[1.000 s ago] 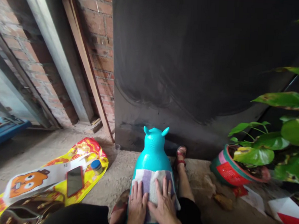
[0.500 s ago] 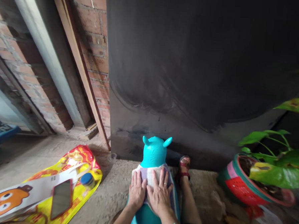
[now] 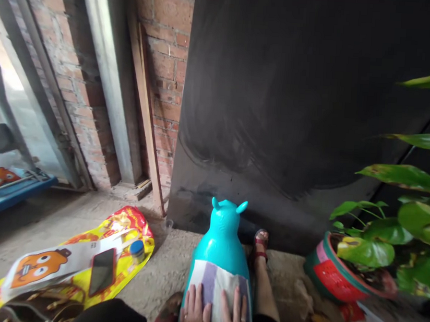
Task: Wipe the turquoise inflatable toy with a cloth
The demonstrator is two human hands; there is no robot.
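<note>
A turquoise inflatable animal toy [image 3: 221,245] with two small ears stands between my legs, its head toward the black panel. Over its back lies a white and purple striped cloth [image 3: 209,273]. My left hand [image 3: 195,311] rests flat on the cloth's left side, fingers stretched out. Beside it my right hand [image 3: 233,313] presses flat on the right side, fingers spread, a ring on one of them. Both wrists are cut off by the bottom edge.
At left on the concrete floor, a yellow and red plastic bag [image 3: 132,224] carries a phone [image 3: 103,270], a blue-lidded jar [image 3: 137,250] and an orange cartoon print [image 3: 40,267]. A brown handbag [image 3: 45,308] sits nearby. A potted plant [image 3: 349,283] stands right; a black panel [image 3: 275,111] rises ahead.
Both hands and the cloth have slid back along the toy toward me, uncovering its neck and upper back. The camera view has also shifted, showing more of the left side.
</note>
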